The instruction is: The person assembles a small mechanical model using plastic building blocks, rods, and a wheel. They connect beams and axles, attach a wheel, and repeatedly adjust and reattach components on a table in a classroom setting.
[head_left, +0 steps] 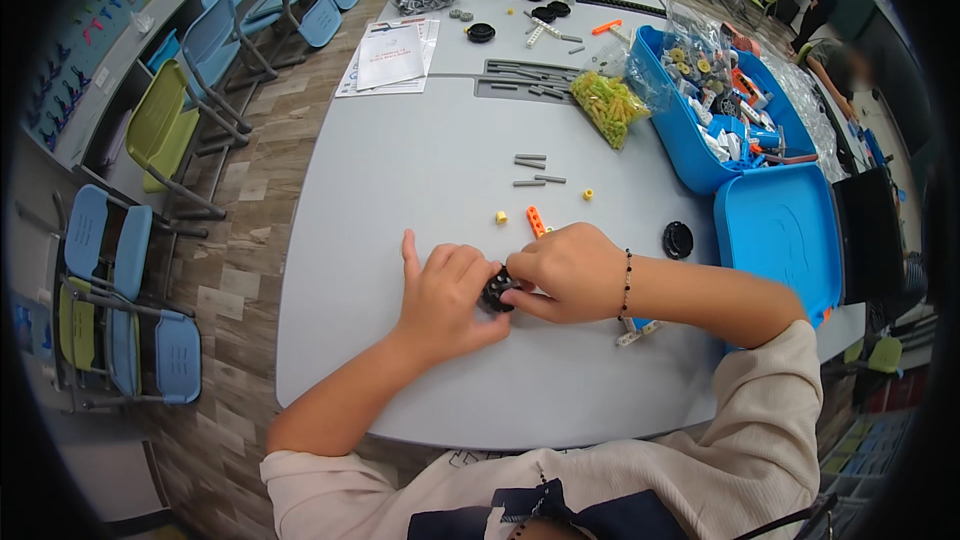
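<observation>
on or just above the near half of the pale grey, smooth-topped bench, a black, round, plastic wheel-like piece sits between the person's hands. the right hand has its thumb and fingers clamped on the piece's right side; the left hand curls its fingers beside the left, though whether they grip cannot be told. uneven pressure could make the piece twist or slip, since its rim looks small to hold. being round, it shows no clear long axis; its face seems turned upward, partly hidden. just beyond lie an orange, holed plastic bar and a small yellow block, which a slipping hand might knock.
</observation>
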The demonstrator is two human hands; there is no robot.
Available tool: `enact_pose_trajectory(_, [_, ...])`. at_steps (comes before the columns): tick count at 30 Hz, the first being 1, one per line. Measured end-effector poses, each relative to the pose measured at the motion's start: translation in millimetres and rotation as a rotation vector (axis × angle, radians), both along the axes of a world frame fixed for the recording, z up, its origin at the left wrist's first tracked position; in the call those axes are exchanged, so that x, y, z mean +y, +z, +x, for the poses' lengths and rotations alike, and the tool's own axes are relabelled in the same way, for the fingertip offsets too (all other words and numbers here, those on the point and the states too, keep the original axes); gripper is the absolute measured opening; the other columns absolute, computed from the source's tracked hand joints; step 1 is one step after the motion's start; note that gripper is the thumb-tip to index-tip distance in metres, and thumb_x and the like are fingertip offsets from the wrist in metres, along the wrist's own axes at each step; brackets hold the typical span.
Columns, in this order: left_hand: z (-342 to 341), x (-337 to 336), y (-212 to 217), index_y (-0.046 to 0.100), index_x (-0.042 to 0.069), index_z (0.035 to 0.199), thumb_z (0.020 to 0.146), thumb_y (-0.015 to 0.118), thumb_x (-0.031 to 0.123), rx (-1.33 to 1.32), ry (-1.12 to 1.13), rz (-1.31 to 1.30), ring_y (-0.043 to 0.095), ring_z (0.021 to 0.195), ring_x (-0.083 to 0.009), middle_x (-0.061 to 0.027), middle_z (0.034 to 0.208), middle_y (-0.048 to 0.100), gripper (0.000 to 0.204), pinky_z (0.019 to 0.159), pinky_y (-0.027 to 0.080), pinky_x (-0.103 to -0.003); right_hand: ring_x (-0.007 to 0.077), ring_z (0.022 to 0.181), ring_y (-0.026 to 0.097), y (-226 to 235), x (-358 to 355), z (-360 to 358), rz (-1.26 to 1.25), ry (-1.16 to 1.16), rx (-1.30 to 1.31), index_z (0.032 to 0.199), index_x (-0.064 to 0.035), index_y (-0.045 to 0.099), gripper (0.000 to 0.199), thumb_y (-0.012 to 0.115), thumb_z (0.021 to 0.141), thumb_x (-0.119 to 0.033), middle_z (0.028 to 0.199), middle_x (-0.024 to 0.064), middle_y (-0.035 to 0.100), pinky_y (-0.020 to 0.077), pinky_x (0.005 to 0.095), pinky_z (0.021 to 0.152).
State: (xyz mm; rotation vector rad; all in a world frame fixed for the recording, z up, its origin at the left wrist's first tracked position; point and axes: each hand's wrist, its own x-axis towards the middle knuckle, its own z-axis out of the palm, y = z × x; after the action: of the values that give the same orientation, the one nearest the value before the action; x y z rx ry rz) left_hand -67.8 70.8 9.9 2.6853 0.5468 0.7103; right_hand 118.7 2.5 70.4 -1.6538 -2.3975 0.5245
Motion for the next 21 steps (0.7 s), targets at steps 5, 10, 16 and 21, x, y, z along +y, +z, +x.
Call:
enact_pose_trajectory(5, [-9, -18, 9, 0.047, 0.008, 0.106, 0.067, 0.074, 0.028, -0.184, -0.257, -0.389, 0.054, 0.1, -0.0247, -0.0056, 0.101, 0.055, 0.052, 0.099, 0.025, -0.06, 0.0293, 0.059, 0.06, 14, -32, -6, -0.022, -0.013, 0.224, 0.082, -0.0049, 0.062, 0.021, 0.057, 0.086, -0.025, 0.065, 0.0102, 0.061, 0.0467, 0.0396, 0.055])
enact_pose_trajectory(10, [-18, -57, 20, 0.039, 0.004, 0.101, 0.077, 0.073, 0.02, -0.151, -0.434, -0.809, 0.061, 0.074, -0.0213, -0.0128, 0.088, 0.057, 0.044, 0.064, 0.049, -0.028, 0.032, 0.06, 0.06, 21, -76, -20, -0.103, 0.009, 0.345, 0.08, -0.004, 0.062, 0.022, 0.055, 0.087, -0.024, 0.064, 0.0121, 0.059, 0.0464, 0.0408, 0.055])
enact_pose_trajectory(16, [-25, -83, 49, 0.033, 0.002, 0.108, 0.076, 0.072, 0.015, -0.145, -0.624, -0.751, 0.058, 0.068, -0.0234, -0.0133, 0.084, 0.054, 0.052, 0.062, 0.048, -0.032, 0.0322, 0.056, 0.057, 27, -114, -31, -0.008, 0.164, 0.367, 0.072, -0.004, 0.056, 0.026, 0.054, 0.089, -0.023, 0.062, 0.0121, 0.056, 0.0453, 0.0416, 0.051])
enact_pose_trajectory(21, [-38, -100, 67, 0.035, 0.001, 0.109, 0.072, 0.071, 0.009, -0.155, -0.676, -0.606, 0.058, 0.067, -0.0274, -0.0139, 0.084, 0.054, 0.052, 0.06, 0.048, -0.034, 0.0309, 0.055, 0.054, 42, -136, -32, 0.089, 0.285, 0.565, 0.065, -0.0027, 0.048, 0.031, 0.052, 0.091, -0.019, 0.06, 0.0118, 0.051, 0.0425, 0.0396, 0.05])
